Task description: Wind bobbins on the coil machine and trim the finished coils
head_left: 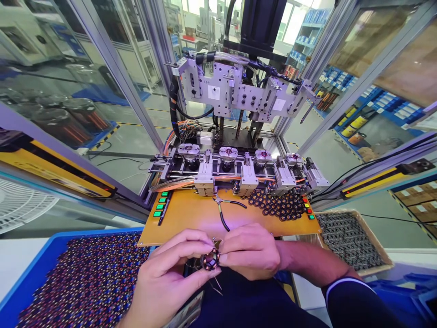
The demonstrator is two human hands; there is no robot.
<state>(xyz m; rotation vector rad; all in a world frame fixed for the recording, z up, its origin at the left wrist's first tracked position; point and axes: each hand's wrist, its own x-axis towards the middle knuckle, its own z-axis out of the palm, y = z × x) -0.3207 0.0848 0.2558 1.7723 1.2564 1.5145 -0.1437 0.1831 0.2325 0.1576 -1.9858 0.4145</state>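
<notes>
while both hands pinch small wound coil (210, 259) above lap, just before orange work plate (191, 214): left hand (170, 278) fingers close on coil rim, right hand (251, 250) fingertips narrow at coil's side. judgement: keep coil steady, tease loose wire tails gently, avoid kinks. pliers (223, 209) lie on plate, near.

No readable text, brand, number or sign anywhere. Blank white labels on the machine head (214, 92), lettering not visible. Pale labels on the cardboard boxes (418, 196) at far right, too small to read. Unmarked green buttons (160, 206) and red buttons (307, 207) on the orange surface (191, 218).
</notes>
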